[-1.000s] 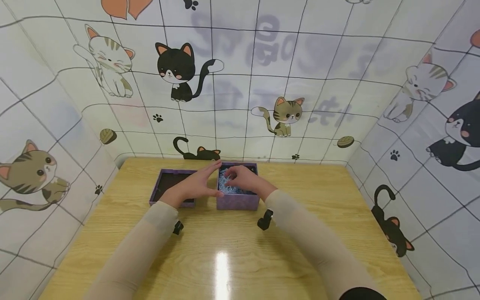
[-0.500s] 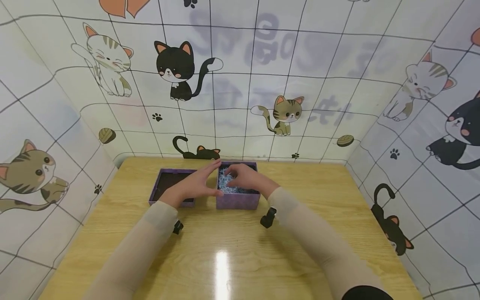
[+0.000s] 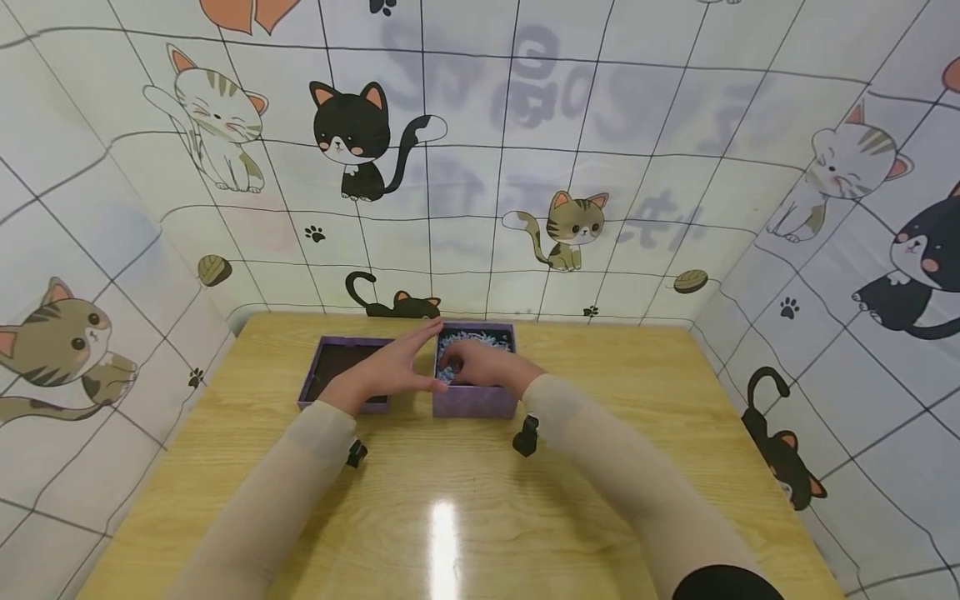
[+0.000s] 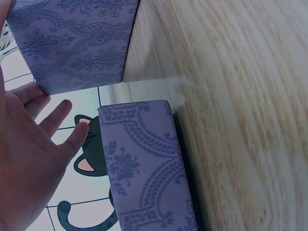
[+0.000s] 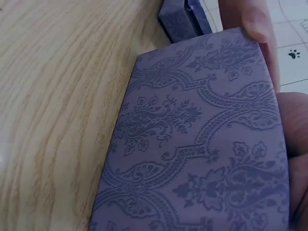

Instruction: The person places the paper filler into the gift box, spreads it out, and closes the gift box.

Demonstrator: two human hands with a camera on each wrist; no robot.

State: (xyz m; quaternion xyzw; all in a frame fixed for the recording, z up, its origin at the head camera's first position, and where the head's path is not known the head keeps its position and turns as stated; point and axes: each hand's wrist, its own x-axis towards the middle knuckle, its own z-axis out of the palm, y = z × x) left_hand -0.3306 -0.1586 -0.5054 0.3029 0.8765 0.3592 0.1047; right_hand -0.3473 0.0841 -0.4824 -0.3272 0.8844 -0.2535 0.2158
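A purple patterned box (image 3: 475,403) holds pale blue paper shreds (image 3: 480,337) and has a dark interior. My left hand (image 3: 393,367) grips its left side, thumb at the near corner and fingertips at the far corner. In the left wrist view, the left hand (image 4: 36,149) has some fingers spread and one behind the box (image 4: 72,45). My right hand (image 3: 483,364) reaches inside, fingers bent down among the shreds; whether they hold any is hidden. The right wrist view shows the box (image 5: 202,134) hiding most of the right hand (image 5: 294,125).
A purple lid or shallow tray (image 3: 330,364) with a dark inside lies left of the box, partly under the left hand. The wooden table (image 3: 600,467) ends at a cat-patterned wall sheet (image 3: 480,183). Both wrists carry small black cameras (image 3: 527,436).
My right hand has moved lower and nearer the box's front wall, after shifting slightly right. More shreds now show along the far side. My left hand stays put.
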